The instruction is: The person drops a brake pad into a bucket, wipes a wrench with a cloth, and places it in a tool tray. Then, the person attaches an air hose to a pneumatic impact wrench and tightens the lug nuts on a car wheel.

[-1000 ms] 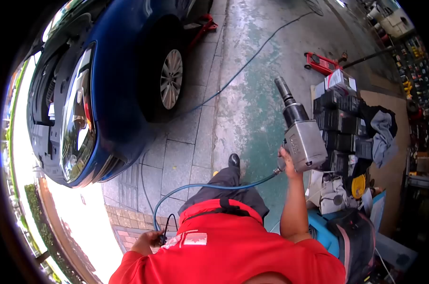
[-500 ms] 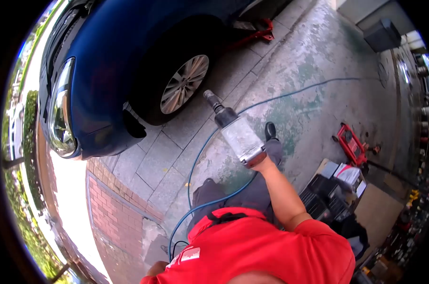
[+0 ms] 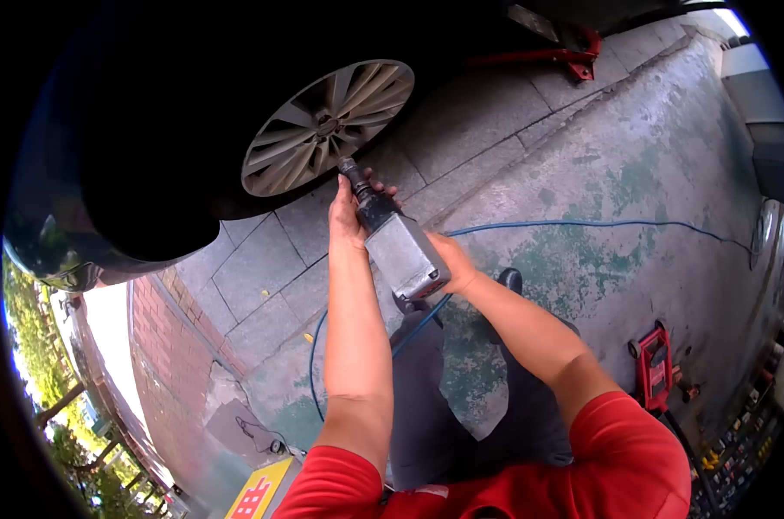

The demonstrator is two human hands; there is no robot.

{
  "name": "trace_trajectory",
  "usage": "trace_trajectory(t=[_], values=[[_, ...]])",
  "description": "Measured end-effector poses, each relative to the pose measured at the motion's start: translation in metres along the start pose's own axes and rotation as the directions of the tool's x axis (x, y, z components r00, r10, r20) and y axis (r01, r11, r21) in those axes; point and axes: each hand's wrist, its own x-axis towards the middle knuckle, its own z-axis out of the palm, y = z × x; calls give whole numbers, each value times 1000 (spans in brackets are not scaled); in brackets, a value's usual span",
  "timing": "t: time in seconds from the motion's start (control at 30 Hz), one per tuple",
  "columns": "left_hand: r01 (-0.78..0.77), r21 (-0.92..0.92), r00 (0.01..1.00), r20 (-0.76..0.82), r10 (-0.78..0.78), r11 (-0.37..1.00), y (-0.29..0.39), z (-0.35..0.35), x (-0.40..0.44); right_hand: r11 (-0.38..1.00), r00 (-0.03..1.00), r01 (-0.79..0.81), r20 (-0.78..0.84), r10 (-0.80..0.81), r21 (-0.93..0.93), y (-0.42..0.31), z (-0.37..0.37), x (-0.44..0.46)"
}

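Note:
Both hands support an air impact wrench (image 3: 405,255) with a grey body, black nose and a dark socket (image 3: 348,164) at its tip. My left hand (image 3: 347,212) is wrapped under the nose, its fingertips showing on the far side. Behind the body, my right hand (image 3: 451,259) is closed around the handle, which is mostly hidden. The socket points at the silver alloy wheel (image 3: 279,164) of the car and appears close to its lower spokes; I cannot tell whether it touches. A blue air hose (image 3: 582,224) runs behind the wrench.
A red jack (image 3: 582,60) reaches under the car at the upper right. Another red floor jack (image 3: 656,368) stands on the concrete at right. The hose crosses the floor. A yellow sign (image 3: 262,489) is at the lower left, with shelves of small items at far right.
My left hand has come up and taken hold of the wrench's nose. The view has moved closer to the wheel, and the socket now appears nearer its spokes.

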Motion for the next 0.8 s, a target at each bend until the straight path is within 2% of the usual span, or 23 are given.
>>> trace_trajectory(t=[0.03, 0.1, 0.17, 0.2, 0.3, 0.33, 0.43, 0.5, 0.53, 0.57, 0.6, 0.63, 0.67, 0.7, 0.77, 0.8], values=[[-22, 171, 980, -191, 55, 985, 8, 1, 14, 1000, 1000, 15, 10, -15, 9, 15, 11, 15], [-69, 259, 950, -278, 143, 963, 7, -40, 50, 971, 997, -69, -19, 76, 227, 46, 35, 37], [-81, 276, 953, -261, 156, 958, 12, -73, 76, 777, 981, -165, 21, 192, 608, 89, 59, 54], [-77, 279, 957, -249, 150, 957, 10, -97, 92, 648, 963, -222, 62, 261, 729, 121, 71, 61], [-106, 239, 972, -179, 151, 965, 13, -146, 133, 459, 940, -241, 87, 331, 855, 172, 90, 88], [-80, 260, 974, -185, 130, 962, 15, -140, 137, 627, 973, -157, 12, 229, 763, 185, 92, 100], [-189, 287, 966, -119, 230, 939, 21, -168, 171, 544, 980, -147, 45, 196, 826, 222, 99, 121], [-219, 317, 958, -108, 265, 923, 22, -176, 183, 292, 958, -242, 179, 224, 926, 243, 101, 131], [-216, 327, 965, -74, 253, 920, 24, -179, 190, -2, 897, -349, 335, 289, 937, 251, 100, 136], [-213, 338, 970, -40, 240, 917, 27, -181, 194, 12, 902, -345, 328, 280, 939, 257, 101, 138], [-237, 406, 956, -64, 286, 882, 25, -182, 195, 95, 938, -300, 276, 211, 949, 261, 104, 138], [-252, 410, 953, -55, 299, 877, 27, -183, 196, 171, 964, -251, 230, 137, 953, 267, 107, 139], [-295, 376, 942, -42, 334, 879, 31, -186, 202, 177, 967, -243, 224, 119, 954, 270, 111, 144], [-336, 340, 929, -30, 368, 878, 35, -189, 209, 350, 983, -172, 139, 117, 921, 274, 115, 150], [-330, 379, 932, -18, 363, 865, 41, -191, 213, 500, 994, -89, 45, 101, 862, 267, 117, 153], [-316, 408, 936, -17, 352, 857, 45, -194, 214, 648, 998, -32, -12, 64, 761, 265, 117, 153]])
